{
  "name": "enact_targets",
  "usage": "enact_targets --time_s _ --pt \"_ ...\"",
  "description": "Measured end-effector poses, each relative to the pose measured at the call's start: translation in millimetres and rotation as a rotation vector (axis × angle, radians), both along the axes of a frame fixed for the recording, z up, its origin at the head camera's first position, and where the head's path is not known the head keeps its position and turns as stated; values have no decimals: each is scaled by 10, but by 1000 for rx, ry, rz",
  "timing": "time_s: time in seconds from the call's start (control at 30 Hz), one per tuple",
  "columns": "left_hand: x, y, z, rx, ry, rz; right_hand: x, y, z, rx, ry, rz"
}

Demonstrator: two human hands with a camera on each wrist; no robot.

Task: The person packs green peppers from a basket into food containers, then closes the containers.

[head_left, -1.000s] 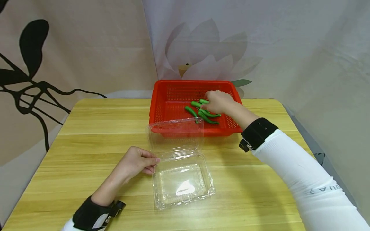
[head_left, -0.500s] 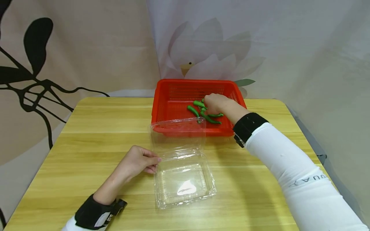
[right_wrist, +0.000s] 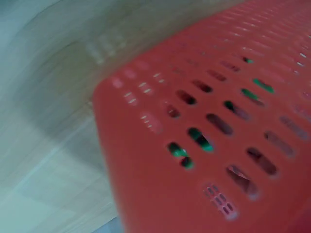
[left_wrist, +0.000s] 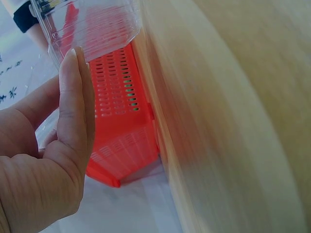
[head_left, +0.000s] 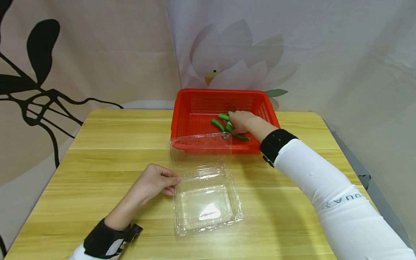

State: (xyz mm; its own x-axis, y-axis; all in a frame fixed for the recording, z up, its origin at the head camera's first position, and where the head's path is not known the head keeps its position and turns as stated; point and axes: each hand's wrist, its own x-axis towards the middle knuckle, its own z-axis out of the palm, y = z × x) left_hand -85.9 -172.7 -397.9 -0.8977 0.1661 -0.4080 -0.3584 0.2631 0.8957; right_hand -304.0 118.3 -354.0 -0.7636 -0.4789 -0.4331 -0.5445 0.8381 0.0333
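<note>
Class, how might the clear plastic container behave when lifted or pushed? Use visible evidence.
The clear plastic container is probably light and flexible, since it looks thin and see-through. Its open lid may flop, being attached along one side only. Pushed, it might slide easily, as nothing shows inside, though the left hand pinches its edge.

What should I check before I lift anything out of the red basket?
1. Clear container open: ok, its lid is folded back toward the basket.
2. Container steadied: ok, your left hand pinches its left edge.
3. Basket upright: ok, it stands on the table.
4. Right hand at the green peppers: ok, it reaches into the basket over them.
5. Firm hold on a pepper: cannot tell, your fingertips there are hidden.
</note>
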Motion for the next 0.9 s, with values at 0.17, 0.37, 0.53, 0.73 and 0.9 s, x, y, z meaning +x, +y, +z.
enact_targets --time_s 0.17,0.37,0.53,0.73,0.9 --pt "-3 -8 0 5 -4 2 17 54 -61 20 18 22" --pt "0 -13 5 3 -4 3 33 67 -77 28 35 -9" --pt "6 -14 3 4 -6 6 7 22 -94 -10 88 -3" --pt "16 -14 3 15 -2 0 -19 -10 -132 -27 63 27" --pt "15 -18 9 14 10 -6 -25 -13 -138 -11 41 -4"
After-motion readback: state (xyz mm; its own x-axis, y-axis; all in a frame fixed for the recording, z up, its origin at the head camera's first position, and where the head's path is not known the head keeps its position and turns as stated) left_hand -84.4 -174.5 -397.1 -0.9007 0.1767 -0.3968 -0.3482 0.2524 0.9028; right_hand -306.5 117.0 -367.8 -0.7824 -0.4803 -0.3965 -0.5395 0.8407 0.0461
